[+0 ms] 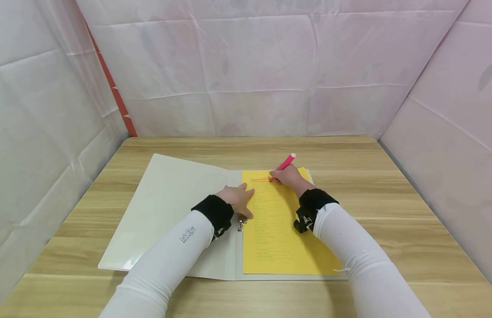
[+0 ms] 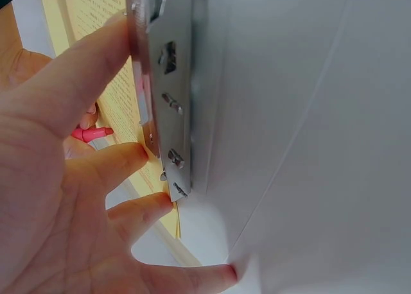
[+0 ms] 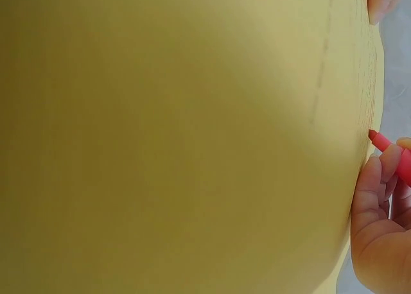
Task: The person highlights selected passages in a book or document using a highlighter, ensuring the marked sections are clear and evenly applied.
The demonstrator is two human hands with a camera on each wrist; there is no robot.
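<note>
A white folder (image 1: 166,207) lies open on the wooden table (image 1: 388,185), with a yellow printed sheet (image 1: 277,229) on its right half. My right hand (image 1: 287,177) grips a pink highlighter (image 1: 284,164), its tip on the top lines of the sheet, where a reddish mark shows. In the right wrist view the pink highlighter (image 3: 388,149) tip touches the yellow sheet (image 3: 180,133). My left hand (image 1: 238,198) rests flat with straight fingers on the folder's spine and the sheet's left edge. In the left wrist view its fingers (image 2: 122,159) lie against the metal clip (image 2: 167,88).
White cloth walls (image 1: 246,66) close in the table on three sides. Bare wood runs behind the folder and to its right. A red strip (image 1: 114,92) shows in the back left corner.
</note>
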